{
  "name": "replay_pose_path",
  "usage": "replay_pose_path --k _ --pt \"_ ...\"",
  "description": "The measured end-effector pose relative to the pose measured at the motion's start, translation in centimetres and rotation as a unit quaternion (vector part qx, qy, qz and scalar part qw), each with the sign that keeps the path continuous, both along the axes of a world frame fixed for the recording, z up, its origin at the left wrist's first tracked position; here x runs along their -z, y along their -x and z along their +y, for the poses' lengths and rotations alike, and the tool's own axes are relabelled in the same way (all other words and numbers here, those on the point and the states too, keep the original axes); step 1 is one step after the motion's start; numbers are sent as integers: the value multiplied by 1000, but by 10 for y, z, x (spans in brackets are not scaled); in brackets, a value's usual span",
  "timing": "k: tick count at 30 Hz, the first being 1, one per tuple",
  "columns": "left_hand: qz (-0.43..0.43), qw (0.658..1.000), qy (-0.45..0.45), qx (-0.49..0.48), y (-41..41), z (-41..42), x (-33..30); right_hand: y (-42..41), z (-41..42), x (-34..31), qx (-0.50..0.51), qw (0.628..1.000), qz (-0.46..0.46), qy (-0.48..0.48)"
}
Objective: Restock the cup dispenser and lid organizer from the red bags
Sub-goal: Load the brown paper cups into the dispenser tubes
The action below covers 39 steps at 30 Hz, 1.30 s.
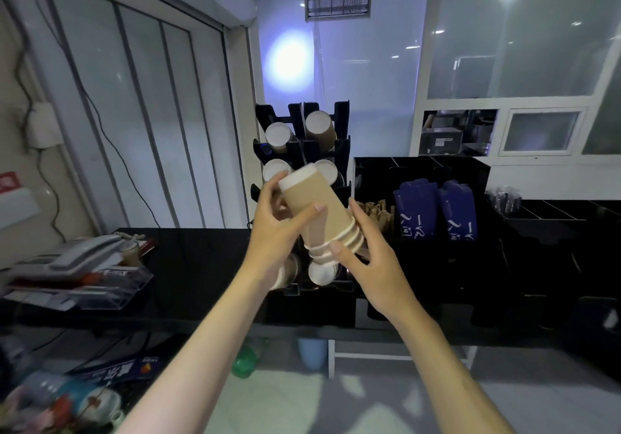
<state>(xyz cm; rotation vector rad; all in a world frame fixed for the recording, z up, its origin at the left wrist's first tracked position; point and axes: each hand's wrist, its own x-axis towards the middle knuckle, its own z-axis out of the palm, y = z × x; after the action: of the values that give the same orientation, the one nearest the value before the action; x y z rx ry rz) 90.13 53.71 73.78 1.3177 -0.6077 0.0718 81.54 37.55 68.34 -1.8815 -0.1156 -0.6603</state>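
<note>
Item: stack of brown paper cups (316,208), nested, tilted with the closed base up-left and the white rims down-right, held in the air directly in front of the black cup dispenser (339,121). Left hand (282,228): fingers curled round the upper part of the stack, thumb across its near side. Right hand (366,252): fingers and thumb cupped round the rim end, gripping it. Dispenser: black tiered rack on the black counter (188,265), with cup stacks lying in its upper slots, white ends facing out; the held stack and both hands cover its middle and lower slots, where further cup ends show only in part. Right of the dispenser, touching or just beside it: black divided organizer (470,171) holding brown packets (376,212) and two blue packs (437,208). Further right: another black compartment tray (554,215) with dark wrapped items at its back. Left end of the counter: grey telephone (84,252) resting on a clear tray of papers (84,292). Below the counter edge: pale blue cup (312,353), green bottle (245,363).
</note>
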Motion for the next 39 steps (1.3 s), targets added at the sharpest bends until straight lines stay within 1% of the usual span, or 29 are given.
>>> replay_pose_path --k 2,6,10,12,14,17,19,22,27,30,33,39 --pt "-21 999 5 -33 -14 8 -13 -14 -10 1 14 1000 9 7" --pt "-68 991 28 -111 -47 18 -43 -44 -32 7 95 992 52 65" --pt "-128 976 39 -174 -74 15 -70 -70 -41 16 118 982 94 118" --pt "-156 967 27 -199 -87 13 -79 -75 -45 22 121 978 101 134" --pt "-179 960 10 -216 -103 12 -85 -76 -50 28 125 979 95 128" --pt "-238 938 -31 -252 -129 10 -98 -79 -55 27 123 980 101 121" --pt "-263 927 -49 -261 -143 7 -108 -84 -61 23 115 977 117 135" --pt "-285 920 -74 -260 -158 0 -118 -91 -70 18 95 976 145 132" --pt "-295 915 -143 -235 -181 -14 -108 -95 -79 15 57 975 182 113" --pt "-292 914 -167 -228 -188 -20 -96 -94 -79 16 51 976 184 103" --pt "-283 908 -182 -249 -192 -24 -91 -94 -79 17 52 976 181 107" --pt "-298 894 -210 -261 -200 -28 -102 -95 -78 23 68 975 166 128"
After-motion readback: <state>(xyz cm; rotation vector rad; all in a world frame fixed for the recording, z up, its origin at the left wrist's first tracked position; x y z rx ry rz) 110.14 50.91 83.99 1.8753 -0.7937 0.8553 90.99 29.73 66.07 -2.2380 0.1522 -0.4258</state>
